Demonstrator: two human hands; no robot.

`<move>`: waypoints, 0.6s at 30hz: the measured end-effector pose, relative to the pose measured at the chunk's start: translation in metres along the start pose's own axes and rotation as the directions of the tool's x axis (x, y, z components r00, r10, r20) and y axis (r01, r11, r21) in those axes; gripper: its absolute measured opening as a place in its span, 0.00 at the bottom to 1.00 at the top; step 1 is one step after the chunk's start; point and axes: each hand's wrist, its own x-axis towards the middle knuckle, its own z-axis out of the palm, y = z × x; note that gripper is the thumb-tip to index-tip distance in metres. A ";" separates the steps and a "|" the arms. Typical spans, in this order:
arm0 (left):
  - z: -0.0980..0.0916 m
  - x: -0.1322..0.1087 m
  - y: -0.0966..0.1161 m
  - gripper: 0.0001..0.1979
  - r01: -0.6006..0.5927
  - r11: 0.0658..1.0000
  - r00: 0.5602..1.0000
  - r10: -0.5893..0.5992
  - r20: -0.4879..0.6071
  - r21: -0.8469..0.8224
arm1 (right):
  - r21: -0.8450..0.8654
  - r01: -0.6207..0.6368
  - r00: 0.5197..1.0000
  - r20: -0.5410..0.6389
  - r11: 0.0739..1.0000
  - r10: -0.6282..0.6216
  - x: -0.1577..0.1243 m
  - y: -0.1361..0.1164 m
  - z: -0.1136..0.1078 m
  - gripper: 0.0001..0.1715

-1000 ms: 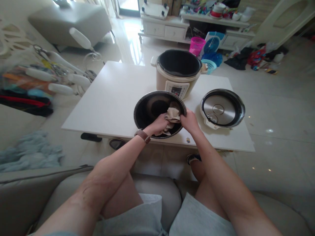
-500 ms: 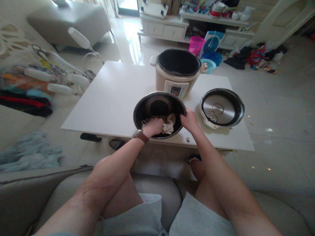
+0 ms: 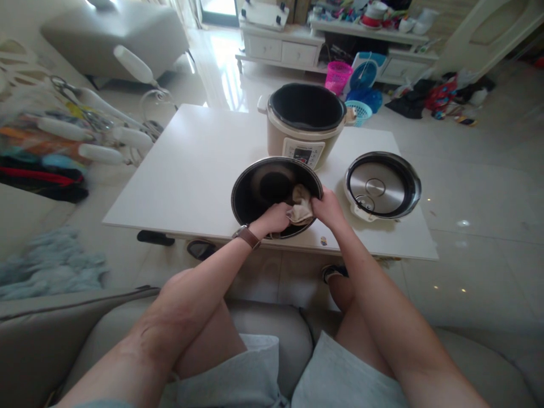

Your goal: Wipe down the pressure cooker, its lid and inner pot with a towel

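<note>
A dark round inner pot (image 3: 272, 184) is tilted toward me over the front edge of the white table. Inside it, my left hand (image 3: 275, 220), with a brown-strapped watch at the wrist, is closed on a pale cloth (image 3: 302, 208) against the pot's right inner wall. My right hand (image 3: 328, 208) grips the pot's right rim, its thumb inside and the other fingers hidden behind the wall. Just behind the pot stands the beige cooker body (image 3: 304, 133), its top uncovered. To the right, the cooker lid (image 3: 380, 187) lies with its metal underside up.
The white table (image 3: 170, 170) has a small sticker (image 3: 323, 241) near its front edge. Beyond it are a pink basket (image 3: 339, 76), a light blue basket (image 3: 359, 112) and a white cabinet (image 3: 280, 50). A white metal rack (image 3: 96, 107) stands at the left.
My left hand has moved right and slightly up inside the pot, bringing the cloth to the right wall. My right hand keeps its grip on the rim.
</note>
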 end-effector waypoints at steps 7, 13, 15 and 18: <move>-0.013 -0.016 0.005 0.20 0.136 0.845 0.985 -0.172 0.022 0.517 | -0.040 -0.030 0.999 0.008 0.999 0.031 0.001 0.001 0.000 0.27; -0.015 -0.020 0.011 0.22 0.095 0.821 0.981 -0.172 0.085 0.563 | -0.067 -0.013 1.000 0.004 0.998 0.013 0.000 -0.001 0.002 0.31; -0.016 -0.019 0.010 0.22 0.093 0.819 0.982 -0.170 0.086 0.566 | -0.041 -0.023 1.000 -0.003 0.999 0.023 0.000 -0.001 0.003 0.33; -0.018 -0.015 0.006 0.20 0.091 0.827 0.982 -0.167 0.088 0.554 | -0.020 -0.053 0.999 0.006 0.998 0.053 -0.001 -0.001 0.007 0.34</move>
